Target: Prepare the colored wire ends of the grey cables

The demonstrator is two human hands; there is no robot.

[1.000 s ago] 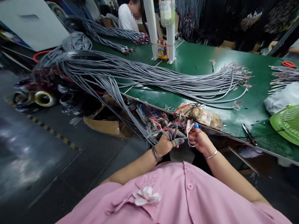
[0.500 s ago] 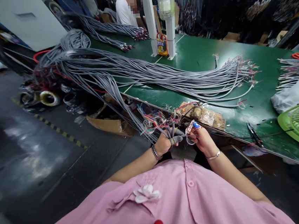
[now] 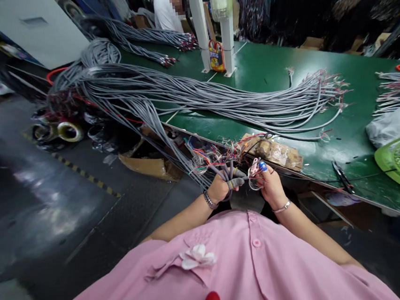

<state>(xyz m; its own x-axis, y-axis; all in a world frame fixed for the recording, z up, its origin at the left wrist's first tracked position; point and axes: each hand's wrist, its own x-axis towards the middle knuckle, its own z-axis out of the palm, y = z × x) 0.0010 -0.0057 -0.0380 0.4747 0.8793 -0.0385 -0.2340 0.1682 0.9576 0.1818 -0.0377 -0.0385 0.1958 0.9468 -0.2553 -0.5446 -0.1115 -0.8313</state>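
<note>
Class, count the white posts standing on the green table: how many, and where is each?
2. The left post stands near the far cables; the right post stands behind a clear container. More may be out of view.

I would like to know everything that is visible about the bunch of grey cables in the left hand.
The grey cables, several and plastic-looking, are gripped in the left hand. Their ends point upward in the view, and stripped thin wires, red, blue, orange and pale, spread in a tangle. One cable seems to extend sideways towards the right hand, which holds some thin wires. The bunch is by the near edge of the green table; the hand hides part of it.
</note>
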